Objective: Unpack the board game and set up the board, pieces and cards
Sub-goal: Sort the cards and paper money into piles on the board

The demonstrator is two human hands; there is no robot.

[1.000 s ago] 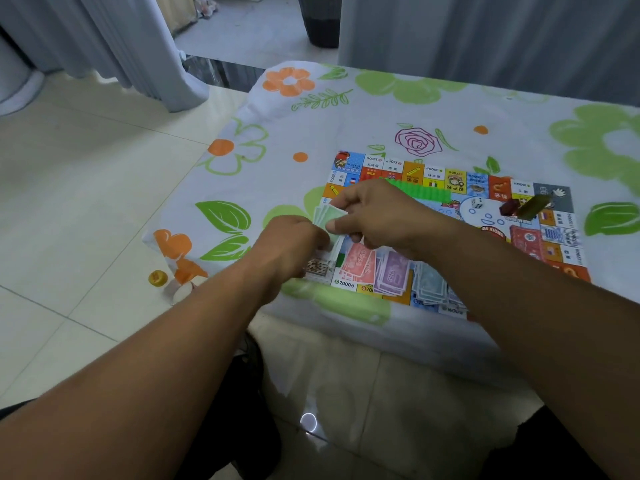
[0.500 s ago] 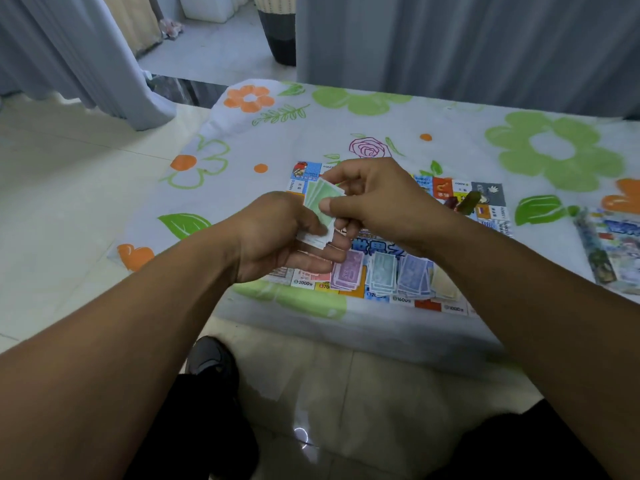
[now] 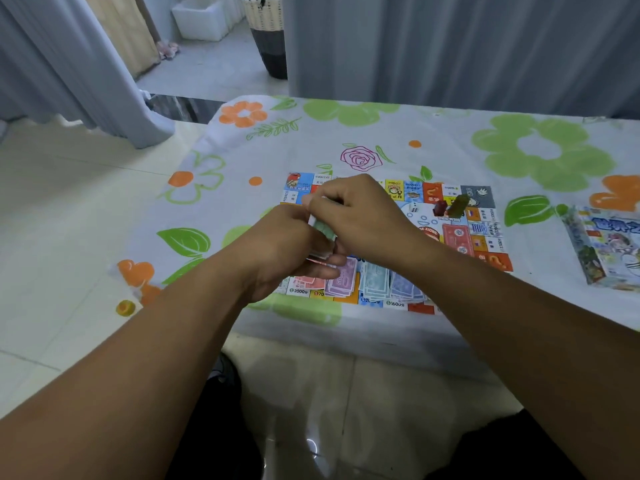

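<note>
A colourful game board (image 3: 485, 230) lies flat near the table's front edge. Along its front side lie small piles of play money: red (image 3: 306, 280), purple (image 3: 343, 280), teal (image 3: 375, 282) and blue (image 3: 403, 287). My left hand (image 3: 280, 251) holds a stack of green and white notes (image 3: 323, 232) above the board's left part. Over it, my right hand (image 3: 356, 216) pinches the top of the same stack. A red piece (image 3: 440, 208) and a green piece (image 3: 459, 205) sit on the board's far right.
The game box (image 3: 606, 247) lies on the table at the right edge. A floral tablecloth (image 3: 450, 147) covers the table. A yellow round thing (image 3: 125, 307) lies on the tiled floor to the left. Grey curtains (image 3: 450, 46) hang behind the table.
The view has shifted so the board sits further right and the box shows. Both hands stay on the note stack; my right hand now covers more of it.
</note>
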